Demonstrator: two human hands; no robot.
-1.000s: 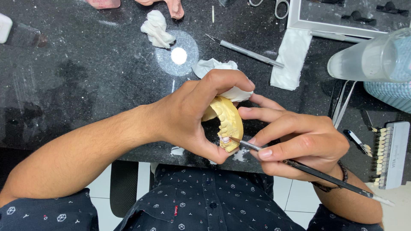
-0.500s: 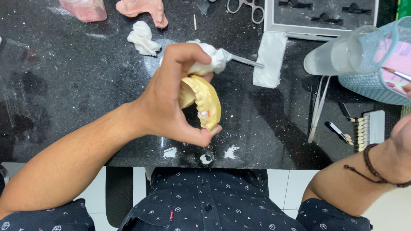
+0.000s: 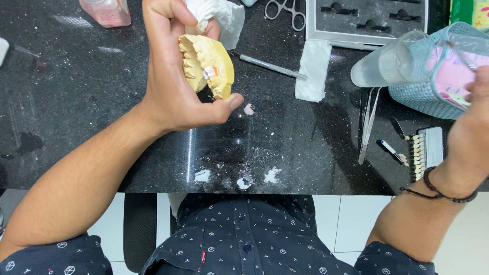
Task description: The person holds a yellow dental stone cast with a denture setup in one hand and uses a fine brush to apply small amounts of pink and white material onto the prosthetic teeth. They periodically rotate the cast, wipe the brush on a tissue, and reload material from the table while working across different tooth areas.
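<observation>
Between the thumb and curled fingers of the left hand [image 3: 173, 86], a yellow dental cast [image 3: 208, 63] is gripped, teeth turned up for viewing; the right hand [image 3: 471, 137] reaches the blue basket [image 3: 433, 97], its fingers' grip indiscernible.

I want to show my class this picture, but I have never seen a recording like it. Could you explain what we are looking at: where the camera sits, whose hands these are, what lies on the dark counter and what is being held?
The camera is worn on a person's head and looks down at their own arms over a black speckled counter.

The left hand holds up a yellow plaster model of teeth together with a white tissue.

The right hand reaches to a light blue basket at the right edge; what it grips is not clear.

On the counter lie a clear plastic cup on its side, scissors, a thin metal tool, a folded white cloth, tweezers and a strip of sample teeth.
</observation>
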